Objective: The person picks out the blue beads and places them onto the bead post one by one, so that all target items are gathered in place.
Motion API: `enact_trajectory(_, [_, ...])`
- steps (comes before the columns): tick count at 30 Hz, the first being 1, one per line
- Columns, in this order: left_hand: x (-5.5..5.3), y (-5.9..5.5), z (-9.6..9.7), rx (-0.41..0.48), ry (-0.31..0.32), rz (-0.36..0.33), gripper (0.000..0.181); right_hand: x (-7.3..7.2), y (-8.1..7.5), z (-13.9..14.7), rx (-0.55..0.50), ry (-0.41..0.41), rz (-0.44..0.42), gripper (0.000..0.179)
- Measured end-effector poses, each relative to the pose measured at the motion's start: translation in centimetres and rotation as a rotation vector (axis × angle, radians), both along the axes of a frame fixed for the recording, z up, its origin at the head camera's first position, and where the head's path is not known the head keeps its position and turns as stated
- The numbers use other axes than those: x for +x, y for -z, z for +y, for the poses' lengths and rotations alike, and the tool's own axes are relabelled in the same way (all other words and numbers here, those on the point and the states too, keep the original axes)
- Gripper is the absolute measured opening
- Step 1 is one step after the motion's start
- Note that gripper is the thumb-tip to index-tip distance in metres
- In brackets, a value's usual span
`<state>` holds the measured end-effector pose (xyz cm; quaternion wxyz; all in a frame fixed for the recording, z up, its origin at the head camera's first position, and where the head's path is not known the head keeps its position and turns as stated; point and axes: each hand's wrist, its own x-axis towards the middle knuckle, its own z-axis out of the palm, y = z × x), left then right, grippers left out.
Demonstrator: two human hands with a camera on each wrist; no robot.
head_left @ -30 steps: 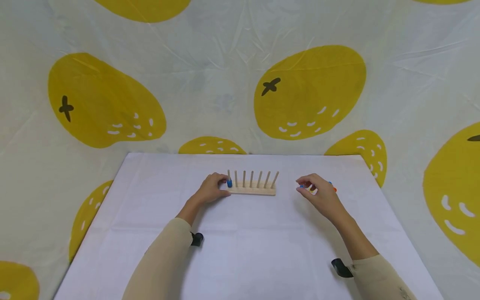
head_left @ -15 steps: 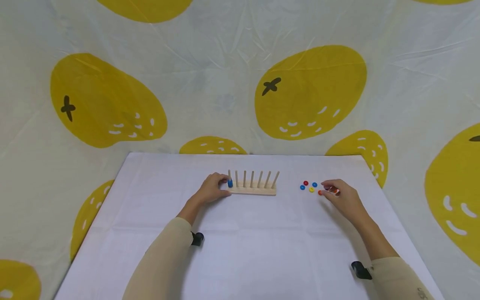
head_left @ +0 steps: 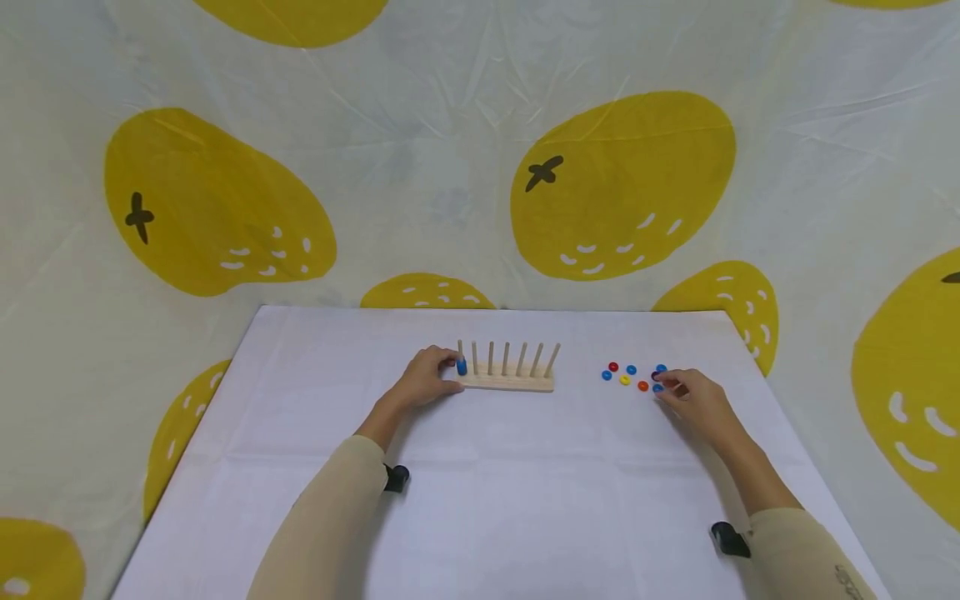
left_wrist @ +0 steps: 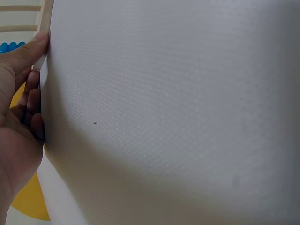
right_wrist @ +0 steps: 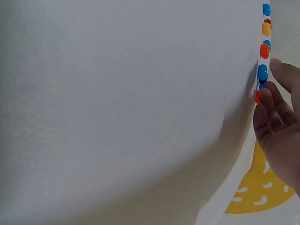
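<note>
My left hand (head_left: 424,380) holds the left end of a wooden peg rack (head_left: 507,383), thumb along the front edge and fingers behind. Several upright pegs stand in the rack, and blue beads (head_left: 461,367) are stacked on the leftmost one. In the left wrist view the thumb lies against the wooden base (left_wrist: 44,21), near the blue beads (left_wrist: 12,47). My right hand (head_left: 701,402) is at the right end of a group of loose beads. Its thumb and fingers are apart, with a dark purple bead (head_left: 656,376) and a blue bead (head_left: 657,388) right at the fingertips.
Left of my right hand lie a red bead (head_left: 613,367), a yellow bead (head_left: 625,380), an orange bead (head_left: 642,386) and some blue ones. A white cloth (head_left: 517,483) covers the table. Behind it hangs a curtain (head_left: 420,183) with yellow fruit print.
My right hand has moved right across the loose beads, uncovering those on the left, to the ones at the right end. The left hand stays on the rack.
</note>
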<state>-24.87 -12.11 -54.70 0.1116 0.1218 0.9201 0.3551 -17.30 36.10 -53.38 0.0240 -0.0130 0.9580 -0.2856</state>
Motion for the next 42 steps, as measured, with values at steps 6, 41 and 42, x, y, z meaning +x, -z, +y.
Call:
enact_trajectory(6, [0.0,0.0,0.0,-0.005,0.000,0.000,0.053,-0.4,0.3,0.2,0.011,0.008,-0.067,0.037])
enact_trajectory(41, [-0.1,-0.1,-0.1,0.009,0.009,0.007,0.054,-0.5,0.5,0.2,0.023,0.042,-0.057,0.030])
enact_trajectory(42, [-0.1,-0.1,-0.1,0.009,0.010,0.008,0.053,-0.5,0.4,0.2,0.021,0.041,-0.056,0.030])
